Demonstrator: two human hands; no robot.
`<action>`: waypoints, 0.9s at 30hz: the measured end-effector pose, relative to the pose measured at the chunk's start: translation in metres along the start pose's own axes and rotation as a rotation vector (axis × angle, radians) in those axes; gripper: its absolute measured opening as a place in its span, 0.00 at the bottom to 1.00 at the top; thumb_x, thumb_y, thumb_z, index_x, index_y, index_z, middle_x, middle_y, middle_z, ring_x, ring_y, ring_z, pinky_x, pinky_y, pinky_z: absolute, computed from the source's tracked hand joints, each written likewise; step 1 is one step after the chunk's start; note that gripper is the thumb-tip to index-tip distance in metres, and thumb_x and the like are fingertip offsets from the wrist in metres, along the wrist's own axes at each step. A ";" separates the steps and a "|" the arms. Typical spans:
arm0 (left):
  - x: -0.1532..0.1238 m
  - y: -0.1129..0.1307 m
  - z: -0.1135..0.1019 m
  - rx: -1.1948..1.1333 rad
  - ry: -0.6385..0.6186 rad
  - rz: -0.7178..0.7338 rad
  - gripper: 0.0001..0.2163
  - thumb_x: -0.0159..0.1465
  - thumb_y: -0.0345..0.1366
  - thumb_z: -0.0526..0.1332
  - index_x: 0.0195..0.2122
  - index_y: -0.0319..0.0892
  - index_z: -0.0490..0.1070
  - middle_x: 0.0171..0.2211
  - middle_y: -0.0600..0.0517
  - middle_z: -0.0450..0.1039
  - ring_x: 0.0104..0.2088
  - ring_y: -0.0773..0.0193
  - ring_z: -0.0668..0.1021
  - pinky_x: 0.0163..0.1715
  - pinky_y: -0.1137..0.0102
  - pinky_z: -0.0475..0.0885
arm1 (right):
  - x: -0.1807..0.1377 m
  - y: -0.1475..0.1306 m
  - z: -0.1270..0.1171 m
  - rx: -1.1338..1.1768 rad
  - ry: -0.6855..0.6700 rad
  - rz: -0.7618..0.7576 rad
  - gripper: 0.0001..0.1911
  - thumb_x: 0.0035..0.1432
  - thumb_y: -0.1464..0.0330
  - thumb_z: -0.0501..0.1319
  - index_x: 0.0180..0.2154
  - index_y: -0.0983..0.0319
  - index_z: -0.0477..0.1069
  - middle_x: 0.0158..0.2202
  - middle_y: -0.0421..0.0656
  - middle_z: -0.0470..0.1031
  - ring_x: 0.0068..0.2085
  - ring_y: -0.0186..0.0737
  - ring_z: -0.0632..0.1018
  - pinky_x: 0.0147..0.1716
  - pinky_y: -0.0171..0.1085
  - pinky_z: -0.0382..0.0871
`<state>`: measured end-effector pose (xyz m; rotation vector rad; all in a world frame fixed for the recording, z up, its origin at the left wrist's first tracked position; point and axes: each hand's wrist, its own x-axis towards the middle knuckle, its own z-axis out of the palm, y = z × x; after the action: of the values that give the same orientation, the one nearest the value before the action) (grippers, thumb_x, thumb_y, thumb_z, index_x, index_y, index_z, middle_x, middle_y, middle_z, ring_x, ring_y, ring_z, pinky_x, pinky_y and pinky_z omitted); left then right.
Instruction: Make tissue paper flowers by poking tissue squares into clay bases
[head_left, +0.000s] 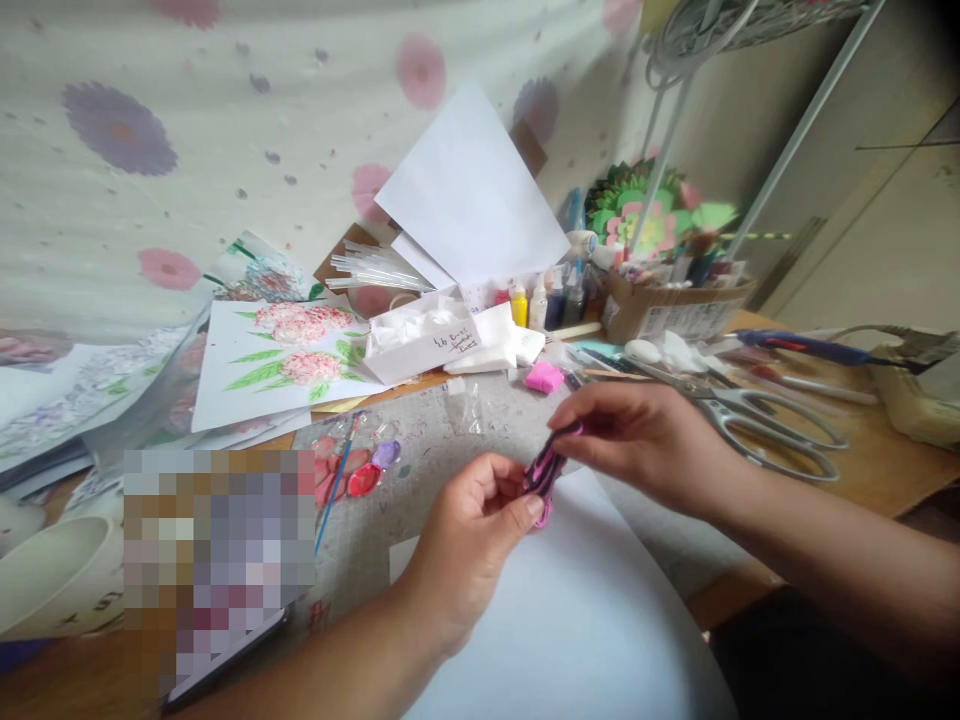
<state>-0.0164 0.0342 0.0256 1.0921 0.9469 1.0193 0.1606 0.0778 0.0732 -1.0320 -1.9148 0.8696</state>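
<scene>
A dark and pink piece is held between the two hands, just above a white sheet. Its lower end is pinched by the left hand between the thumb and the curled fingers, and a pink loop is left showing below the thumb. Its upper end is gripped by the right hand, with the thumb and fingertips brought together on it. What the piece is made of cannot be told. Beyond the right hand's fingertips a bright pink lump is seen on the grey mat, and a clear bag is placed beyond the left hand. Large scissors are laid just to the right of the right hand, with a blue tool set farther off on that side. To the left of the left hand, red paint and purple paint are held in small dishes, beside which a thin blue brush is laid. Farther beyond the left hand, a flower drawing is propped beside a white box. A cup is placed well to the left of the left hand.
</scene>
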 end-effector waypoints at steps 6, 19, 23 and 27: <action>-0.001 -0.004 0.000 -0.034 0.066 -0.037 0.04 0.58 0.33 0.63 0.31 0.40 0.69 0.29 0.54 0.70 0.31 0.68 0.72 0.36 0.69 0.69 | -0.004 -0.003 -0.003 -0.227 0.194 -0.241 0.06 0.51 0.72 0.64 0.34 0.63 0.72 0.29 0.42 0.76 0.28 0.34 0.75 0.28 0.32 0.70; -0.003 0.000 0.004 -0.170 0.026 0.019 0.12 0.53 0.31 0.68 0.37 0.41 0.68 0.35 0.54 0.71 0.39 0.69 0.72 0.41 0.73 0.64 | -0.020 -0.012 0.002 -0.193 -0.064 -0.447 0.08 0.55 0.71 0.62 0.39 0.64 0.71 0.36 0.47 0.75 0.38 0.39 0.74 0.39 0.38 0.70; -0.002 0.000 0.002 0.009 -0.012 0.041 0.10 0.56 0.30 0.65 0.38 0.41 0.67 0.34 0.55 0.70 0.36 0.70 0.71 0.38 0.74 0.64 | -0.014 -0.009 0.003 -0.143 -0.066 -0.141 0.14 0.54 0.68 0.63 0.43 0.65 0.70 0.36 0.47 0.76 0.36 0.39 0.76 0.34 0.37 0.72; -0.001 -0.001 0.001 0.049 0.009 0.019 0.11 0.56 0.28 0.64 0.35 0.43 0.61 0.30 0.60 0.68 0.32 0.73 0.69 0.33 0.76 0.63 | -0.007 -0.004 0.009 -0.116 -0.146 0.016 0.07 0.52 0.70 0.63 0.35 0.64 0.73 0.29 0.43 0.77 0.30 0.37 0.76 0.31 0.35 0.71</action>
<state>-0.0159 0.0330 0.0252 1.1399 0.9753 1.0220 0.1543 0.0683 0.0699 -1.0785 -2.1034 0.8719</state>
